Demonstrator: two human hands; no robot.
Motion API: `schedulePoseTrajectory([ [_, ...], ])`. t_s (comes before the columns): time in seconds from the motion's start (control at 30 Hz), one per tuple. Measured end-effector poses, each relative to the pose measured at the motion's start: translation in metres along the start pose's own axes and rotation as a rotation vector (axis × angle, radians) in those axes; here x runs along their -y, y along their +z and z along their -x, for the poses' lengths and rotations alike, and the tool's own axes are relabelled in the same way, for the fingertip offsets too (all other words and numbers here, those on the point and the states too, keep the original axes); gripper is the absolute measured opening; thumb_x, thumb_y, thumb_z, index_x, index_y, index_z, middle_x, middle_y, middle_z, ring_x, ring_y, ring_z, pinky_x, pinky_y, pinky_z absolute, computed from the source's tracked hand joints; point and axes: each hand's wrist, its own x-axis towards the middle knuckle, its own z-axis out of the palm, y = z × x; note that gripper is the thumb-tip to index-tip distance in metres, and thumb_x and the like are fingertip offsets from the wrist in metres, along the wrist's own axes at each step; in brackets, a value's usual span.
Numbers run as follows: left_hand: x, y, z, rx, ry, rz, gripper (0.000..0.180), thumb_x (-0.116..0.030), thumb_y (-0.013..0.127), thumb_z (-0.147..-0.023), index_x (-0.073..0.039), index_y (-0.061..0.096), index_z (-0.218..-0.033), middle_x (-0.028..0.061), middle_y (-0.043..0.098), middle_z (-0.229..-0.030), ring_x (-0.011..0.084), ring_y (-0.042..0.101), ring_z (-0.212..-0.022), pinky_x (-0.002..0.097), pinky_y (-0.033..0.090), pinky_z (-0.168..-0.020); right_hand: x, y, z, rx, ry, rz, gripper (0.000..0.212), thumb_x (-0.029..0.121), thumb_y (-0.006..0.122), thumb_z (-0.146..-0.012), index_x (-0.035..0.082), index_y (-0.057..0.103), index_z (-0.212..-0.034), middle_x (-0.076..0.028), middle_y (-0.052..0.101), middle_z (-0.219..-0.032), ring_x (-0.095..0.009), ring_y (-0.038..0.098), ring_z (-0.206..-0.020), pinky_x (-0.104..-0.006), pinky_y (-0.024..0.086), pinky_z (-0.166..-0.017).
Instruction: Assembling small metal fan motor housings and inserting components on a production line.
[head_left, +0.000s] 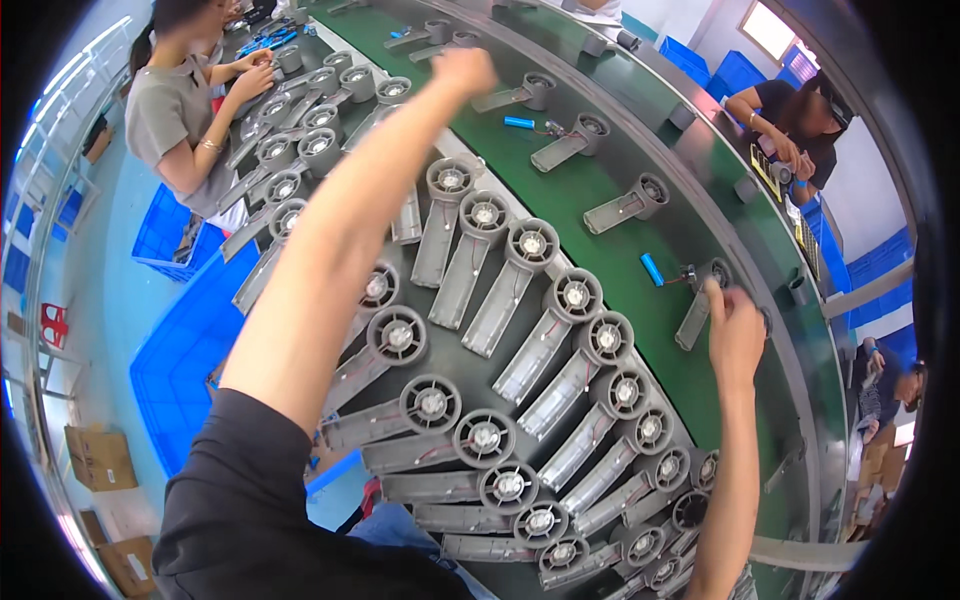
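My right hand [738, 328] is on the green conveyor belt's right part, with thumb and fingers closed at a grey handheld fan housing [694, 318] that has a round head and an open handle. A blue cylindrical battery [652, 269] lies by that housing. Far ahead, my left arm stretches over the belt. My left hand [466, 74] is next to another grey fan housing [438, 48]; the back of the hand hides its fingers. Rows of fan housings [484, 300] with fan frames, motors and thin red wires lie on the table between my arms.
The green belt [600, 255] carries more housings and another blue battery [519, 122]. A co-worker [180, 110] handles parts at the far left; another person [790, 120] works across the belt. A large blue bin [180, 360] stands left of the table, beside cardboard boxes [98, 460].
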Motion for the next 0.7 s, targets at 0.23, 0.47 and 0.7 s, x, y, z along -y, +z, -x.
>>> schedulePoseTrajectory([
  [0.23,0.104,0.027,-0.074,0.233,-0.167,-0.290,0.051,-0.024,0.049,-0.085,-0.011,0.051,-0.134,0.0175,0.039,-0.147,0.0397,0.033,-0.137,0.0596,0.028,-0.107,0.180,0.096,-0.093,0.796,-0.067,-0.953,0.058,0.053,0.051,-0.094,0.004,0.059,-0.124,-0.015,0.061,-0.114,-0.011,0.053,-0.053,-0.0235,0.042,-0.049],
  [0.47,0.168,0.063,-0.140,0.161,-0.048,-0.174,0.057,-0.028,0.056,-0.085,-0.003,0.046,-0.135,0.0245,0.045,-0.137,0.0383,0.041,-0.129,0.0492,0.032,-0.106,0.290,0.212,-0.139,0.747,0.211,-1.357,0.037,0.031,0.053,-0.096,0.006,0.057,-0.123,-0.011,0.059,-0.112,-0.017,0.062,-0.067,-0.0271,0.055,-0.057],
  [0.7,0.133,0.082,-0.151,0.104,0.078,-0.299,0.036,-0.020,0.042,-0.090,-0.009,0.051,-0.123,0.0266,0.059,-0.121,0.0462,0.054,-0.116,0.0560,0.042,-0.098,0.280,0.235,-0.173,0.431,0.253,-1.214,0.016,0.009,0.070,-0.081,-0.001,0.063,-0.090,-0.007,0.063,-0.072,-0.016,0.062,-0.056,-0.0263,0.053,-0.050],
])
